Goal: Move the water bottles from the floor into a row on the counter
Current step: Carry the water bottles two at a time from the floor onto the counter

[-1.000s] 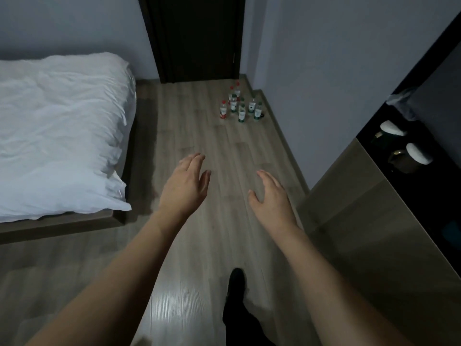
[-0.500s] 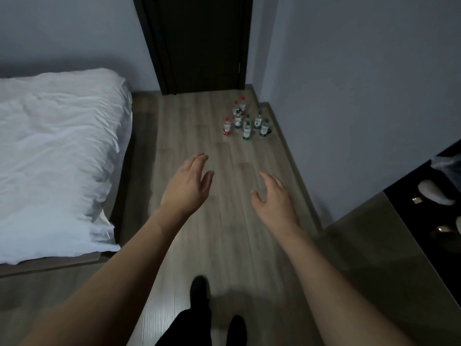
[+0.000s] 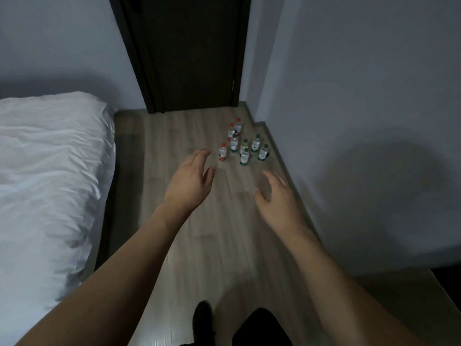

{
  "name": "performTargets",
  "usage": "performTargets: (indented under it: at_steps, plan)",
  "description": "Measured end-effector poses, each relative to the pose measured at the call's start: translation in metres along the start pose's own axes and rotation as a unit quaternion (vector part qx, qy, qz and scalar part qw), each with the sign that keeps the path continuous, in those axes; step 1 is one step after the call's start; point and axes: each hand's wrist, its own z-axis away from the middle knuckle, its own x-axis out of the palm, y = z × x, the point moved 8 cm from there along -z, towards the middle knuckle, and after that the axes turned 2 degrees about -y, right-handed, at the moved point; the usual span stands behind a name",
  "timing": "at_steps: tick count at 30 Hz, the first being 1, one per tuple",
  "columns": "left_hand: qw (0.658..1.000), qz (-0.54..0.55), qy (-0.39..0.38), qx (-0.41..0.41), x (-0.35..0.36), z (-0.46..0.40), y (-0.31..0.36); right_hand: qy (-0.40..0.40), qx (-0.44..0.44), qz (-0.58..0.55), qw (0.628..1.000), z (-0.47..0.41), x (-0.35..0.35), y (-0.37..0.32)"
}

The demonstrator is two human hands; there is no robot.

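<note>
Several small water bottles (image 3: 243, 144) stand upright in a cluster on the wooden floor near the right wall, in front of the dark door. Some have red caps, like the nearest left one (image 3: 222, 152), and others green caps (image 3: 244, 156). My left hand (image 3: 190, 182) reaches forward with relaxed fingers and holds nothing, still short of the bottles. My right hand (image 3: 277, 196) is also stretched out, fingers loosely spread and empty. Only a corner of the counter (image 3: 409, 290) shows at the lower right.
A bed with white bedding (image 3: 50, 186) fills the left side, its dark frame (image 3: 109, 221) along the floor strip. A grey wall (image 3: 361, 121) bounds the right. The dark door (image 3: 189, 53) is shut ahead. My feet (image 3: 203, 318) show at the bottom.
I have stepped forward along the floor; the bottles are closer and larger in view. The counter has slid mostly out of view at the right. Both hands stay outstretched and empty.
</note>
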Motion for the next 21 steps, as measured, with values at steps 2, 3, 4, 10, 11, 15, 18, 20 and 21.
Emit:
performTargets:
  at_steps: [2, 3, 4, 10, 11, 15, 18, 20, 21]
  plan:
    - [1.000, 0.011, -0.009, 0.005, 0.006, -0.031, -0.005, -0.002, 0.009, -0.003, 1.000, -0.027, 0.003, 0.003]
    - [1.000, 0.017, -0.015, 0.007, 0.012, -0.046, -0.007, 0.000, 0.019, -0.007, 1.000, -0.041, 0.004, 0.008]
    - [0.999, 0.022, -0.021, 0.009, 0.019, -0.061, -0.010, 0.003, 0.029, -0.011, 1.000, -0.056, 0.004, 0.013]
    - [0.998, 0.015, -0.057, -0.017, 0.066, -0.160, -0.038, 0.005, 0.066, -0.029, 0.997, -0.167, 0.021, 0.050]
    - [0.998, 0.010, -0.057, -0.022, 0.071, -0.178, -0.043, 0.010, 0.071, -0.036, 0.997, -0.189, 0.021, 0.054]
    - [0.998, -0.012, -0.054, -0.029, 0.076, -0.258, -0.056, 0.023, 0.077, -0.054, 0.995, -0.274, 0.017, 0.065]
    - [0.998, -0.015, -0.040, -0.035, 0.076, -0.310, -0.063, 0.023, 0.076, -0.080, 0.994, -0.321, 0.019, 0.069]
    - [0.999, -0.013, -0.036, -0.031, 0.081, -0.340, -0.067, 0.017, 0.080, -0.096, 0.992, -0.350, 0.022, 0.070]
    - [0.999, -0.010, -0.038, -0.028, 0.086, -0.354, -0.070, 0.013, 0.087, -0.102, 0.991, -0.364, 0.024, 0.072]
